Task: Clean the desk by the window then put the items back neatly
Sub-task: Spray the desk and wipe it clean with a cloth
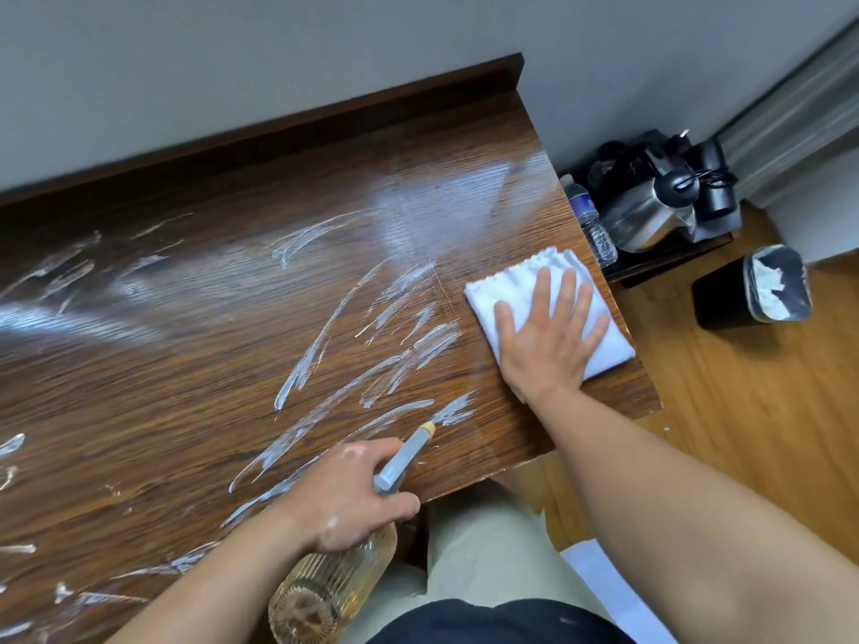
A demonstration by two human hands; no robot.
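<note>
Our left hand (358, 499) had its grip closed around the neck of a clear ribbed spray bottle (330, 583), the grey nozzle (404, 457) pointing out over the worktop (195, 364), while our right hand (544, 337) lay flat and open, fingers spread, pressing a folded white cloth (599, 327) onto the worktop's right end near the edge. We judged the cleaning to be at an early-to-middle stage: the surface was bare of its items and streaked with white foamy lines of cleaner (325, 337) across most of its width, with only a glossy patch towards the back looking as if it might be wet. Wiping away the streaks was what remained, and after that the returning of the items. Those items appeared to be waiting on the floor to the right of the worktop: a steel kettle (646, 216), a water bottle (592, 225) and dark cups (711, 178) grouped on a dark tray, with a small black bin (753, 290) beside them. The worktop itself was dark wood grain, shiny, with a raised back lip against the wall
</note>
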